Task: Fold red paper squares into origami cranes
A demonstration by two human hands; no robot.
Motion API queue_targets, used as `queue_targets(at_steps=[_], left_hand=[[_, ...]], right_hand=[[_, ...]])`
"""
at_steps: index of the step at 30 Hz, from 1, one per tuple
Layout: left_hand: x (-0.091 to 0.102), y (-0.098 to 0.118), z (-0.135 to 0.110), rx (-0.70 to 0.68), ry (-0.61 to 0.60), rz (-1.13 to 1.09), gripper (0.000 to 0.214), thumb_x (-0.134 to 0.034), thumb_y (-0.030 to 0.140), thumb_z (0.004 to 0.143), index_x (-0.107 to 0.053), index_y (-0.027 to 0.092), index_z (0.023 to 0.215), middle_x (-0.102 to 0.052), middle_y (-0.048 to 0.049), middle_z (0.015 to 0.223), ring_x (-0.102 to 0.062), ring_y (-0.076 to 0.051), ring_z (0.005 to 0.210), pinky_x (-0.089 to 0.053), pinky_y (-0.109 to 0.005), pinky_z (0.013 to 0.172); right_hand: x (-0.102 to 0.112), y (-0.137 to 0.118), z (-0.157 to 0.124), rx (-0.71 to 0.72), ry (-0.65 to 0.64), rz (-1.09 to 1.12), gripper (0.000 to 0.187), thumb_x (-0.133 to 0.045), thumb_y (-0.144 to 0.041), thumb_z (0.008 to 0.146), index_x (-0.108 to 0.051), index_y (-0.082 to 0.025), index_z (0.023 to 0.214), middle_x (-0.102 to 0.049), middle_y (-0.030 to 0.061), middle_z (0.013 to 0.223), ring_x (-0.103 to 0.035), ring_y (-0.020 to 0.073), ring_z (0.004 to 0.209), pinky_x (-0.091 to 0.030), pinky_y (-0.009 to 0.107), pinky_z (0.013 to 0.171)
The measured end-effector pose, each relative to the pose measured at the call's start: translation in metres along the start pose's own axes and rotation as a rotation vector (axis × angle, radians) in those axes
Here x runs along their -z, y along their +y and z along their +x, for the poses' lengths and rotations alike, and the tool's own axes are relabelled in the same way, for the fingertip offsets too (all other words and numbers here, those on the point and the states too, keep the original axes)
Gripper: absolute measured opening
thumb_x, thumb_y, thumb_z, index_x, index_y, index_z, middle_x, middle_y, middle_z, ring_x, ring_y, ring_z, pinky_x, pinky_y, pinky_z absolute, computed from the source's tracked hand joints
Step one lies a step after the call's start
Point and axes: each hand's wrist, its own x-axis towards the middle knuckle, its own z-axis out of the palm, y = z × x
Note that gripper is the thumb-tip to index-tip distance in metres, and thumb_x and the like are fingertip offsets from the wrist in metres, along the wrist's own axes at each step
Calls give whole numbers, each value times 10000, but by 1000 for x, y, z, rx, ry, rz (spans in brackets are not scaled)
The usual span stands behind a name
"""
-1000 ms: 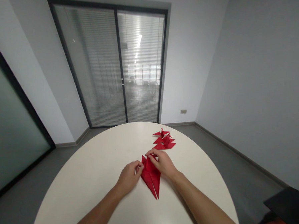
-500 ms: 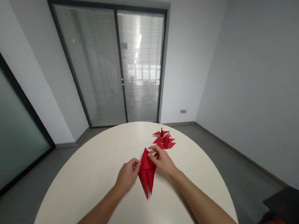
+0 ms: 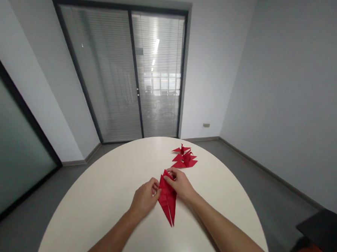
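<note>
A half-folded piece of red paper (image 3: pixel 167 202) lies on the round white table (image 3: pixel 105 204), its two long points aimed toward me. My left hand (image 3: pixel 144 198) pinches its left edge with curled fingers. My right hand (image 3: pixel 180 184) presses and pinches the top right part of the same paper. Beyond my right hand sits a small cluster of finished red paper cranes (image 3: pixel 185 157).
Glass sliding doors with blinds (image 3: pixel 134 75) stand behind the table. Grey floor surrounds the table, and a dark piece of furniture (image 3: pixel 326 230) shows at the lower right corner.
Both hands have kept working the red paper; its long points swung from right to left and back toward the middle, and my right hand's fingers closed down on its top.
</note>
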Motion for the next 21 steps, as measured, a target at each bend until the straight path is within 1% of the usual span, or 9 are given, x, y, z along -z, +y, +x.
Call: queue_targets(at_steps=[2,4,7,9,11,14,16,19,21], left_hand=[[2,2,0,-10,-32,-25,109,-589,215,807,-589,245,912,-682,22,766,-621,-152,693,-396,-237,634],[2,2,0,-13,-50,-52,171,-594,221,811,-607,250,979,-689,22,762,-629,-156,688,-400,-237,632],[0,-1,1,12,-39,-42,189,-591,223,826,-638,251,1008,-699,15,758,-638,-158,685,-394,-237,629],[-2,-6,2,55,-16,-18,154,-590,230,837,-650,246,978,-696,14,744,-638,-155,674,-386,-235,622],[-4,-11,4,112,27,10,168,-589,235,847,-640,245,1007,-692,17,735,-637,-152,670,-377,-230,615],[-7,-18,5,188,91,39,312,-586,239,856,-573,248,1168,-703,19,763,-645,-154,685,-363,-225,600],[-7,-20,5,213,103,53,385,-589,262,860,-528,251,1239,-711,19,765,-650,-162,684,-349,-227,582],[-6,-18,5,216,105,71,390,-577,315,874,-520,255,1256,-705,24,718,-647,-171,655,-329,-233,558],[-5,-18,7,221,124,62,344,-561,351,886,-547,256,1216,-707,20,717,-647,-172,648,-332,-235,553]], right_hand=[[-1,-1,3,20,16,8,130,-595,-288,855,-659,-178,883,-648,10,762,-589,166,707,-458,280,673],[-2,-3,4,37,17,31,146,-590,-301,861,-663,-176,844,-648,10,751,-580,162,698,-455,277,671],[-1,-4,3,38,1,57,167,-592,-323,865,-670,-175,874,-676,25,806,-600,166,733,-469,283,703],[0,-1,2,13,-14,64,197,-601,-349,864,-670,-177,930,-693,40,864,-619,173,762,-482,290,720],[1,4,0,-18,-18,49,241,-637,-357,839,-657,-181,1003,-698,48,913,-627,177,771,-491,295,714],[1,12,-1,-56,-17,-23,325,-703,-283,762,-635,-187,1065,-691,45,931,-620,177,747,-491,293,680],[1,14,-3,-59,-36,-77,362,-716,-221,721,-631,-193,1072,-687,34,920,-611,171,728,-484,288,667],[1,11,-6,-18,-79,-144,349,-690,-157,709,-642,-211,1050,-686,12,882,-589,158,686,-465,275,647],[2,6,-8,20,-105,-184,309,-652,-123,723,-658,-219,1016,-689,6,859,-584,157,675,-451,271,641]])
